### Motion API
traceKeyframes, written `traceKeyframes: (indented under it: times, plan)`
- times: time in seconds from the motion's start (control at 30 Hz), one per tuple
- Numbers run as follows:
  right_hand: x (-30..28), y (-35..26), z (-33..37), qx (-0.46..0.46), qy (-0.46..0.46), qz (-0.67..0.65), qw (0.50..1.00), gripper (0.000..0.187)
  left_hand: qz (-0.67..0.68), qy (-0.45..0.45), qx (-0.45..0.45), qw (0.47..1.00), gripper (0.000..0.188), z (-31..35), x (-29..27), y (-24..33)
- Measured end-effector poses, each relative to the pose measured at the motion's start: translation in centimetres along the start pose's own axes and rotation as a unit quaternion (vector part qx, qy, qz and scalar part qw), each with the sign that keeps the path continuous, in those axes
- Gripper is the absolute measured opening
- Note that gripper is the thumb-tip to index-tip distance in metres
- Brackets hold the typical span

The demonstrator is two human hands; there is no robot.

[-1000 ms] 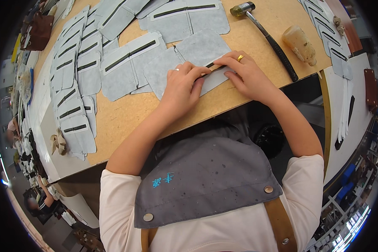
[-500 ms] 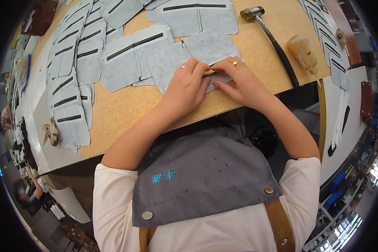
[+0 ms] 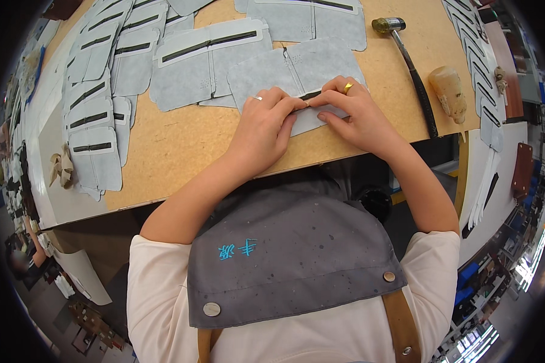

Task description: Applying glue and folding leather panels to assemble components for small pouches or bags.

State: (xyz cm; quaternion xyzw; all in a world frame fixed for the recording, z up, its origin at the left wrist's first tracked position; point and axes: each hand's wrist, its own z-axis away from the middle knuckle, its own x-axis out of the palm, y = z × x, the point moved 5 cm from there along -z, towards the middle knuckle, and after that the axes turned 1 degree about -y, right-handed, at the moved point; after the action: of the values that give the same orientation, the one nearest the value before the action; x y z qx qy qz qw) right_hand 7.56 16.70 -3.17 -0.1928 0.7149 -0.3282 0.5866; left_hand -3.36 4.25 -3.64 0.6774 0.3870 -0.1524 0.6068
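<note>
A pale grey, leather-like panel (image 3: 324, 59) lies at the table's front edge, under both my hands. A dark zipper-like strip (image 3: 310, 95) runs across it, mostly covered by my fingers. My left hand (image 3: 260, 128) is closed on the panel, its index fingertip at the strip and its thumb bent below. From the other side my right hand (image 3: 358, 121) grips the same spot, index finger and thumb curled. The fingertips of both hands nearly meet there. A tiny tan bit shows between them, too small to name.
Similar grey panels with dark strips (image 3: 212, 66) overlap across the table's left and back. A black-handled hammer (image 3: 415, 78) and a yellowish translucent lump (image 3: 448, 94) lie to the right. More panels (image 3: 484, 100) line the far right. A crumpled tan cloth (image 3: 60, 166) sits at left.
The whole view has shifted slightly, so the table things sit further right or higher. Both hands stay at the panel's strip; the fingers have shifted slightly, showing more of the strip.
</note>
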Motion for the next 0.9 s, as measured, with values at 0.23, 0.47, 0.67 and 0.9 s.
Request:
traceKeyframes:
  times: [0.23,0.47,0.67,0.9]
  plan:
    - [-0.1,-0.2,0.0,-0.035,0.001,0.041,0.999,0.016,-0.032,-0.002,0.024,0.999,0.021,0.0,0.2,0.0]
    - [0.6,-2.1,0.9,-0.123,0.032,0.242,0.962,0.017,-0.163,-0.018,0.079,0.983,0.032,0.6,0.5,0.5]
    - [-0.1,0.2,1.1,0.042,0.084,-0.022,0.995,0.02,-0.117,-0.013,0.053,0.992,0.036,0.4,0.4,0.2]
    - [-0.4,-1.3,2.0,-0.09,0.036,0.232,0.968,0.025,-0.113,-0.024,0.055,0.992,0.038,0.3,0.5,0.2]
